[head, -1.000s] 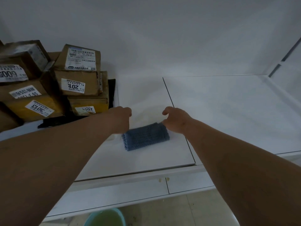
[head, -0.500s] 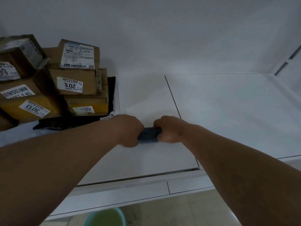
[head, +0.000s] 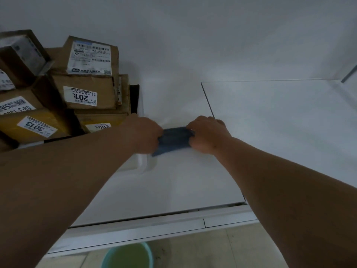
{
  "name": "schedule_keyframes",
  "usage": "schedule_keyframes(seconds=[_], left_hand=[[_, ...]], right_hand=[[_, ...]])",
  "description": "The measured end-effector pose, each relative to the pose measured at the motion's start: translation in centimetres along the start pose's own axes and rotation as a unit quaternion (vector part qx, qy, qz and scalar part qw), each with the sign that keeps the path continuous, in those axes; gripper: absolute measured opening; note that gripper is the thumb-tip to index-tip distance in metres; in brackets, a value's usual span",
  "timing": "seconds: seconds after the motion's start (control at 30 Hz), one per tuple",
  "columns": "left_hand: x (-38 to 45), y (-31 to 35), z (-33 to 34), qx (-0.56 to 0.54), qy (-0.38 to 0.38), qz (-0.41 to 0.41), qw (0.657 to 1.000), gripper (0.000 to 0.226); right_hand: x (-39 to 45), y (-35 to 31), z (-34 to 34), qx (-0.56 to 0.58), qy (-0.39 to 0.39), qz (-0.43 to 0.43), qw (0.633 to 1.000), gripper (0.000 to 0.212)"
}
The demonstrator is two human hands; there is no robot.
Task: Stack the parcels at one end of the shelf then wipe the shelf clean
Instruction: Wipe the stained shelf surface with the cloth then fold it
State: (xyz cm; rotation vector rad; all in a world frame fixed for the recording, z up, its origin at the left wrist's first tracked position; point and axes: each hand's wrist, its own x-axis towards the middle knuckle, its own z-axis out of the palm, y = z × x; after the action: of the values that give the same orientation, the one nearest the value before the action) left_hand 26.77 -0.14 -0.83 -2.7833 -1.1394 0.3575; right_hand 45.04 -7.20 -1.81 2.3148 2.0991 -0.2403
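Gripping a folded blue cloth point(head: 173, 139) by its two short ends, the left hand point(head: 146, 135) and right hand point(head: 207, 135) keep it stretched between them, low over the middle of the white shelf point(head: 280, 120). Each hand has its fingers curled down round an end of the cloth, so only the middle strip shows; whether its underside touches the shelf cannot be told. Holding it at both ends probably keeps the fold tidy and gives a broad, flat wiping face.

To the left, just beyond the left forearm, the parcels point(head: 83, 88) stand heaped at the far left end of the shelf, brown cartons with white labels piled on one another over something flat and black point(head: 134, 99). That stacking looks finished, and it leaves the centre and right of the shelf free for the wipe, which seems to be the step in hand. A thin seam point(head: 207, 99) runs from far to near between two shelf panels, right by the right hand.

Below the near edge of the shelf, a green bucket point(head: 128, 256) sits on the tiled floor, likely there for rinsing the cloth.
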Motion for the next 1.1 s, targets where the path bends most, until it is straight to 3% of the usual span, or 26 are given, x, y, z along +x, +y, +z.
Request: schedule_keyframes(seconds=[0.1,0.27,0.43,0.6,0.87,0.93,1.0,1.03,1.07,1.1], left_hand=[[0.3,0.3,1.4,-0.010,-0.005,0.036,0.999,0.036],[1.1,-0.5,3.1,0.016,-0.071,0.053,0.996,0.038],[0.4,0.0,2.7,-0.012,-0.025,0.032,0.999,0.035],[-1.0,1.1,2.9,0.019,-0.078,0.083,0.993,0.036],[-4.2,3.4,3.0,0.065,-0.077,0.083,0.991,0.033],[-5.5,3.7,2.9,0.056,-0.063,0.099,0.992,0.032],[-6.8,3.9,3.0,0.058,0.039,0.164,0.984,0.028],[-8.0,4.3,2.8,0.060,0.040,0.157,0.985,0.029],[-8.7,4.5,2.9,0.050,0.089,0.164,0.981,0.031],[-9.2,4.6,2.9,0.036,0.065,0.163,0.984,0.032]], right_hand=[[-0.3,-0.8,0.7,0.059,-0.033,-0.048,0.997,0.050],[0.3,-1.9,1.4,0.014,-0.087,-0.066,0.994,0.050],[-0.2,-2.7,1.5,-0.017,-0.082,-0.061,0.995,0.039],[-2.0,-3.0,1.8,-0.034,-0.084,-0.063,0.994,0.040],[-5.4,-3.6,2.3,-0.051,-0.098,-0.080,0.991,0.035],[-6.1,-3.8,2.5,-0.053,-0.101,-0.084,0.990,0.034],[-6.9,-4.1,2.7,-0.055,-0.106,-0.090,0.989,0.034],[-7.4,-4.2,2.7,-0.053,-0.108,-0.096,0.988,0.033],[-7.9,-4.3,2.7,-0.048,-0.109,-0.100,0.988,0.032],[-8.4,-4.4,2.8,-0.042,-0.112,-0.105,0.987,0.031]])
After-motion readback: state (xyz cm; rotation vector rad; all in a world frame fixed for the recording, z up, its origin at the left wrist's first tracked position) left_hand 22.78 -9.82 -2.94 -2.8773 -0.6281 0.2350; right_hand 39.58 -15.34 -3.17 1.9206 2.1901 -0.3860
